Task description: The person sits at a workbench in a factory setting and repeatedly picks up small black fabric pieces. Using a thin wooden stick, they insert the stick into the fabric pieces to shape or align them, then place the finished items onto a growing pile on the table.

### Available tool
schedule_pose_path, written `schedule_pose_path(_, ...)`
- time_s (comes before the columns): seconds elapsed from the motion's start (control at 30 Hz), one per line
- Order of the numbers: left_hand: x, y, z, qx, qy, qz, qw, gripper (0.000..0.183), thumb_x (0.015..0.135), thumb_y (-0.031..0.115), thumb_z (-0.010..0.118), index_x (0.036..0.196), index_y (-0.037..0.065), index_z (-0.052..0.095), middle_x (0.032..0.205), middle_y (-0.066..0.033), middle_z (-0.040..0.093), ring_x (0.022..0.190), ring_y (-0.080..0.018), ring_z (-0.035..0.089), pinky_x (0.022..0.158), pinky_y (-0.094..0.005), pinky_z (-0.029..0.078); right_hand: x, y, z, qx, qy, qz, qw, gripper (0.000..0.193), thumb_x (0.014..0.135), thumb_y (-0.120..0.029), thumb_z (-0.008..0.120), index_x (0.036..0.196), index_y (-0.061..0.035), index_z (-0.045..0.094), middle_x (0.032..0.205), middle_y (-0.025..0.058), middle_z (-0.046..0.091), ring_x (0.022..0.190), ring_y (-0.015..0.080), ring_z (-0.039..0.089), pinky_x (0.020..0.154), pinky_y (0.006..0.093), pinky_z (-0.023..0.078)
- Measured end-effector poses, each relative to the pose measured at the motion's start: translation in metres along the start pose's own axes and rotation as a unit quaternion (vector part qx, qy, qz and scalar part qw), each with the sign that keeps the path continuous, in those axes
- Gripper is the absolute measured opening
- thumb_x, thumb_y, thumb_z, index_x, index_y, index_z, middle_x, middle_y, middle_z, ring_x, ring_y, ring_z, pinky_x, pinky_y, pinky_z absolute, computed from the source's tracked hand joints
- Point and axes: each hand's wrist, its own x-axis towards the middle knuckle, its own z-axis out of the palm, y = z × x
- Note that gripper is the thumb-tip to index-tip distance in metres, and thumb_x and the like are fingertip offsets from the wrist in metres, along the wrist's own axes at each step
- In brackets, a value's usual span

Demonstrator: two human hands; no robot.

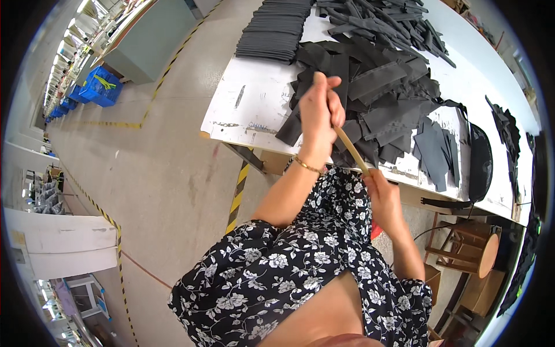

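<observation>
Tan stick point(351, 149), two grips
Left hand point(318, 113) and right hand point(384, 199) wrap fingers round it — a loosened hold could drop it onto dark strips point(384, 87).

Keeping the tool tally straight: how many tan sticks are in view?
1: the tan stick running between the left hand and the right hand. Others could be hidden under the loose black pieces on the table.

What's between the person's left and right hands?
A tan stick spans the gap from left hand to right hand, with dark flat pieces beyond it, seen in the head view.
</observation>
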Motion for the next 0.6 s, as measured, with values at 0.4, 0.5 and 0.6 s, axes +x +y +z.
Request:
schedule_pose_path(0.4, -0.008, 0.035, -0.016, 0.658, -0.545, 0.373, 0.363, 0.030, 0.085, 0.028, 0.068, 0.072, 0.009, 0.049, 0.062, -0.0018, 0.054, 0.057, -0.0200, 0.058, 0.057, -0.0308, 0.044, 0.006, -0.011, -0.103, -0.378, -0.001, -0.280, 0.882, 0.016, 0.083, -0.007, 0.057, 0.099, -0.0086, 0.057, 0.061, 0.0075, 0.057, 0.054, 0.0273, 0.060, 0.048, 0.0385, 0.047)
schedule_pose_path(0.5, -0.022, 0.046, -0.008, 0.622, -0.555, 0.403, 0.379, 0.030, 0.085, 0.028, 0.069, 0.071, 0.009, 0.049, 0.060, -0.0019, 0.050, 0.052, -0.0177, 0.054, 0.050, -0.0288, 0.041, -0.012, -0.025, -0.124, -0.393, -0.024, -0.298, 0.870, 0.019, 0.081, -0.004, 0.058, 0.099, -0.0080, 0.057, 0.060, 0.0061, 0.056, 0.054, 0.0257, 0.059, 0.047, 0.0370, 0.046)
schedule_pose_path(0.6, -0.041, 0.058, 0.002, 0.604, -0.571, 0.398, 0.388, 0.030, 0.083, 0.027, 0.070, 0.071, 0.009, 0.049, 0.059, -0.0013, 0.047, 0.051, -0.0177, 0.053, 0.049, -0.0288, 0.040, -0.028, -0.039, -0.138, -0.393, -0.067, -0.281, 0.873, 0.023, 0.078, -0.003, 0.060, 0.101, -0.0066, 0.059, 0.063, 0.0064, 0.056, 0.054, 0.0257, 0.059, 0.047, 0.0370, 0.046)
